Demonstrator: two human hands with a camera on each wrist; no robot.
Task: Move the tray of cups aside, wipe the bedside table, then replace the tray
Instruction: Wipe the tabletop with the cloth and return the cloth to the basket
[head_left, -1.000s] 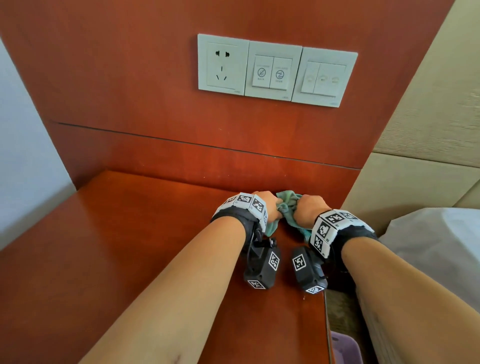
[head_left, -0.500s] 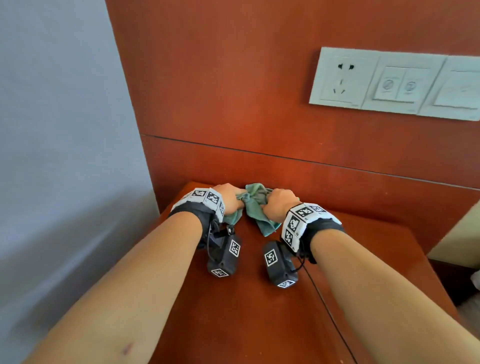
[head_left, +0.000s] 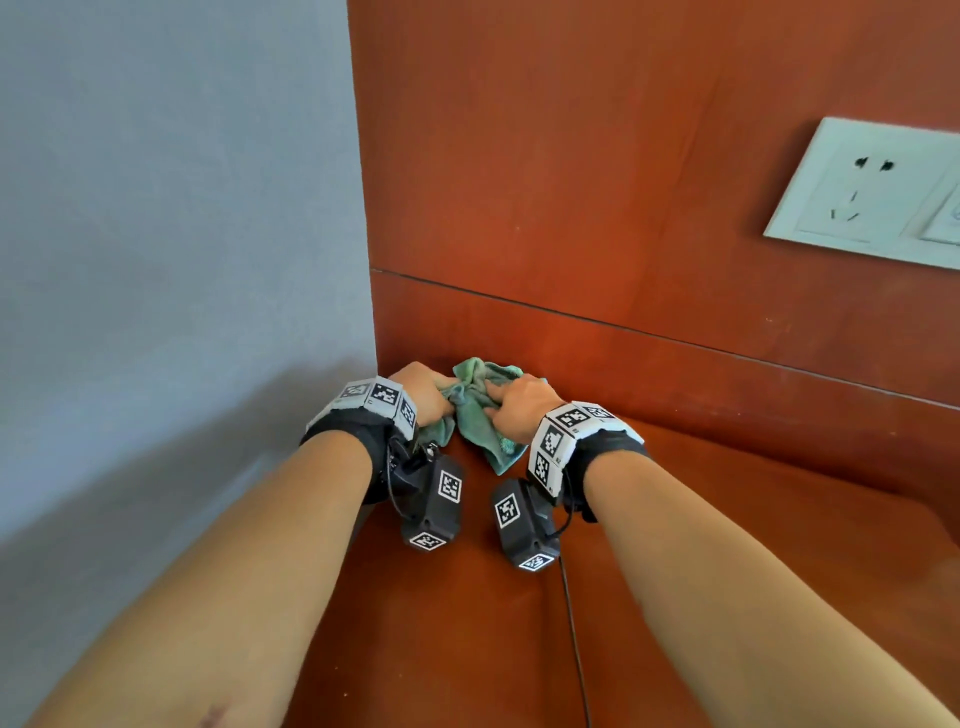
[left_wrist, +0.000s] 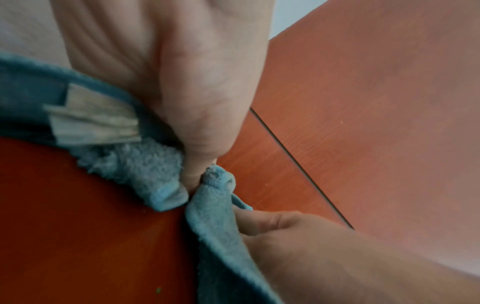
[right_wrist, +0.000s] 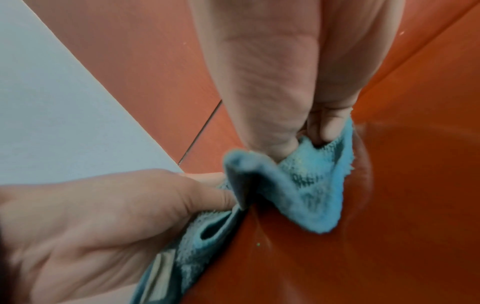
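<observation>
Wiping is judged to be under way. In the head view, a green cloth is bunched at the back left corner of the counter, gripped by the left hand and the right hand together; no tray or cups are seen, so the tray is taken as already moved aside, though where cannot be told.

In the left wrist view, the cloth is pinched under curled fingers against the counter.

In the right wrist view, the cloth is gripped likewise. The rest of the wiping and the tray's return are judged outstanding.
</observation>
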